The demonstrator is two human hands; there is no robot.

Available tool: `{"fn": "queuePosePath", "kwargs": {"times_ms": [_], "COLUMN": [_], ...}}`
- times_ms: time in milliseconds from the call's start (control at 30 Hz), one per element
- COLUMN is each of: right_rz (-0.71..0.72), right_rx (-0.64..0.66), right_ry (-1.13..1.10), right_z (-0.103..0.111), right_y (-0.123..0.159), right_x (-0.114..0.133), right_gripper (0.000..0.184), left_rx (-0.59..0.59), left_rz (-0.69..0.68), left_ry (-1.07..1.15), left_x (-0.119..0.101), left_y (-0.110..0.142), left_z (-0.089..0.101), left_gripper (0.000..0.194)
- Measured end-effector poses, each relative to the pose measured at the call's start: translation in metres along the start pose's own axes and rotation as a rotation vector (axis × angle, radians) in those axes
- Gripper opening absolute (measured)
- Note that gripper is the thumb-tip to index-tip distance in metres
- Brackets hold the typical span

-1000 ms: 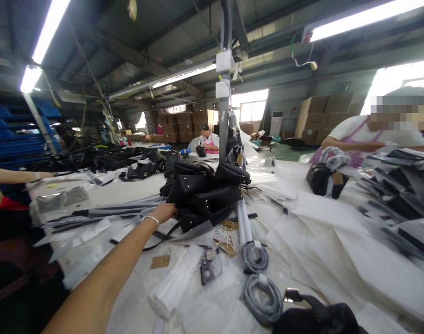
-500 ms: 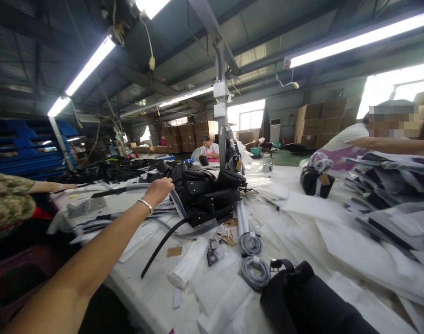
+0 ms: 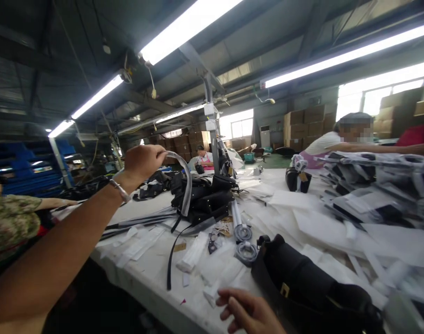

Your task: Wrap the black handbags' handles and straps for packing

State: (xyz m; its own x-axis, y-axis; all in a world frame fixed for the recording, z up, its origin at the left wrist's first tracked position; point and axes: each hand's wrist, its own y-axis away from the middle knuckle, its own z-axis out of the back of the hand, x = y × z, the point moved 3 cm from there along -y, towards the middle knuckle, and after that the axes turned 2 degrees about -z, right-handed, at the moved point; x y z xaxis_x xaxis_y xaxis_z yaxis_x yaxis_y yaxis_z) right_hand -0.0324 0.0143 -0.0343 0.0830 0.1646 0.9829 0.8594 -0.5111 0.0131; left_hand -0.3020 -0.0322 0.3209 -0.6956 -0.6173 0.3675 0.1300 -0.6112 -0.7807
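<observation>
My left hand (image 3: 145,160), with a bangle at the wrist, pinches the end of a plastic-wrapped strap (image 3: 188,185). The strap arches from my fingers down in front of a pile of black bags (image 3: 212,197). A bare black strap (image 3: 170,264) hangs toward the table's near edge; whether it is the same piece I cannot tell. My right hand (image 3: 248,311) is low in view, fingers apart and holding nothing. Just right of it lies a black handbag (image 3: 302,273) with a gold clasp. Two coiled, wrapped straps (image 3: 246,253) rest beyond that hand.
White sheets (image 3: 319,232) and loose plastic cover the table (image 3: 135,283). Wrapped flat pieces (image 3: 375,204) are heaped at right, near a co-worker (image 3: 323,141) reaching across. Another person (image 3: 13,218) is at far left. A post (image 3: 214,144) rises behind the bag pile.
My left hand has risen and moved left, lifting the wrapped strap into an arch. My right hand has come into view at the bottom. The view has shifted, showing more of the black handbag.
</observation>
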Motion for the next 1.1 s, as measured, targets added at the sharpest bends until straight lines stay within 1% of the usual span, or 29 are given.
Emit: {"fn": "queuePosePath", "kwargs": {"times_ms": [33, 100, 167, 233, 300, 367, 400, 433, 467, 533, 600, 633, 700, 767, 833, 900, 933, 967, 1000, 1033, 1067, 1100], "right_rz": [0.021, 0.047, 0.073, 0.124, 0.203, 0.274, 0.308, 0.340, 0.371, 0.428, 0.452, 0.455, 0.457, 0.449, 0.416, 0.377, 0.363, 0.353, 0.348, 0.344, 0.340, 0.340], "right_rx": [0.032, 0.063, 0.077, 0.058, -0.036, -0.172, -0.231, -0.278, -0.309, -0.341, -0.357, -0.368, -0.419, -0.511, -0.603, -0.659, -0.677, -0.691, -0.703, -0.711, -0.715, -0.715], "right_ry": [-0.113, -0.346, -0.599, -0.833, -0.988, -1.052, -1.061, -1.057, -1.042, -0.987, -0.924, -0.897, -0.866, -0.847, -0.815, -0.763, -0.737, -0.711, -0.690, -0.673, -0.660, -0.646], "right_z": [-0.007, -0.018, -0.020, -0.009, 0.013, 0.041, 0.054, 0.065, 0.074, 0.085, 0.091, 0.093, 0.099, 0.110, 0.120, 0.127, 0.129, 0.129, 0.128, 0.126, 0.123, 0.120], "right_y": [-0.007, -0.018, -0.023, -0.024, -0.019, -0.009, -0.001, 0.008, 0.017, 0.034, 0.047, 0.051, 0.056, 0.058, 0.059, 0.060, 0.059, 0.058, 0.056, 0.054, 0.051, 0.049], "right_x": [0.008, 0.025, 0.045, 0.063, 0.077, 0.086, 0.090, 0.093, 0.095, 0.099, 0.098, 0.095, 0.086, 0.072, 0.058, 0.046, 0.042, 0.039, 0.037, 0.036, 0.035, 0.035], "right_gripper": [0.061, 0.068, 0.074, 0.076, 0.067, 0.048, 0.039, 0.032, 0.028, 0.030, 0.036, 0.038, 0.036, 0.030, 0.025, 0.024, 0.024, 0.025, 0.027, 0.028, 0.029, 0.030], "left_rx": [-0.014, -0.019, -0.044, -0.112, -0.192, -0.252, -0.258, -0.248, -0.238, -0.213, -0.214, -0.215, -0.203, -0.149, -0.038, 0.121, 0.195, 0.258, 0.305, 0.343, 0.376, 0.408], "left_rz": [0.001, -0.010, -0.062, -0.176, -0.345, -0.524, -0.590, -0.652, -0.683, -0.747, -0.801, -0.810, -0.785, -0.728, -0.686, -0.653, -0.638, -0.629, -0.613, -0.610, -0.608, -0.559], "left_ry": [0.044, 0.136, 0.249, 0.386, 0.511, 0.560, 0.566, 0.573, 0.572, 0.567, 0.541, 0.524, 0.498, 0.498, 0.533, 0.589, 0.621, 0.667, 0.723, 0.803, 0.927, 1.043], "left_x": [-0.008, -0.027, -0.046, -0.060, -0.066, -0.066, -0.065, -0.065, -0.065, -0.071, -0.084, -0.092, -0.107, -0.121, -0.133, -0.148, -0.157, -0.169, -0.183, -0.200, -0.218, -0.237], "left_y": [0.004, 0.017, 0.033, 0.052, 0.074, 0.096, 0.106, 0.116, 0.124, 0.138, 0.150, 0.156, 0.164, 0.172, 0.181, 0.191, 0.196, 0.201, 0.204, 0.206, 0.206, 0.205], "left_z": [0.014, 0.037, 0.054, 0.065, 0.067, 0.055, 0.044, 0.029, 0.013, -0.022, -0.056, -0.072, -0.103, -0.134, -0.166, -0.190, -0.197, -0.197, -0.190, -0.177, -0.159, -0.137], "left_gripper": [0.036, 0.035, 0.035, 0.033, 0.029, 0.019, 0.024, 0.035, 0.044, 0.055, 0.058, 0.059, 0.059, 0.060, 0.059, 0.059, 0.058, 0.055, 0.053, 0.052, 0.055, 0.057]}}
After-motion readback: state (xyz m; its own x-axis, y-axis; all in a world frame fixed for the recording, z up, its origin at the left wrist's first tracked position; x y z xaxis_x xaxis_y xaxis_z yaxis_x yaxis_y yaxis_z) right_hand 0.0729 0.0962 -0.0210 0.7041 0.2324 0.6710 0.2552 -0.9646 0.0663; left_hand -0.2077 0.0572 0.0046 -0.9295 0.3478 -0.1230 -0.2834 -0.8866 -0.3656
